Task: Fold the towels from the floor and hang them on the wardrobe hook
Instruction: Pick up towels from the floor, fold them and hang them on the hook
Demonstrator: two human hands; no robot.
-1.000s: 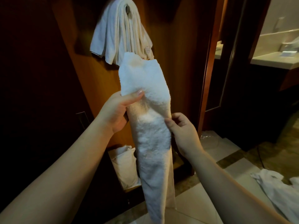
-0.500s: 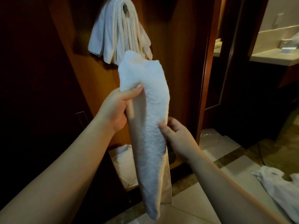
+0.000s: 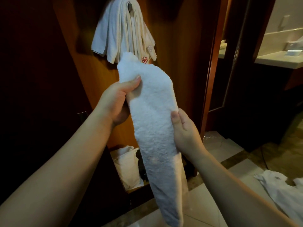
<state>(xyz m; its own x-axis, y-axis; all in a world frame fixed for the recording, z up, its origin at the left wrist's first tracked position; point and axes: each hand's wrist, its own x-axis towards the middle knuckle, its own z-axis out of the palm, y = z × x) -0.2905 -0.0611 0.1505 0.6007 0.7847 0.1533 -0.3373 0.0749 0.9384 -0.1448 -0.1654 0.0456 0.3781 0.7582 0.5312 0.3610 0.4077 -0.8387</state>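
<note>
A long white towel, folded into a narrow strip, hangs upright in front of me. My left hand grips its left edge near the top, thumb pressed on the front. My right hand holds the right edge lower down, thumb on the front and fingers behind. Above, several white towels hang from the dark wardrobe hook on the wooden panel. The held towel's top sits just below them. More white towels lie crumpled on the floor at the lower right.
A white cloth bag stands in the wardrobe's open bottom shelf. A wooden door frame runs down the right of the wardrobe. Beyond it is a bathroom counter. The floor is pale tile with a dark border.
The towel's right side has been folded in, so the strip is narrower. My right hand slid down along the right edge. The view moved closer to the wardrobe.
</note>
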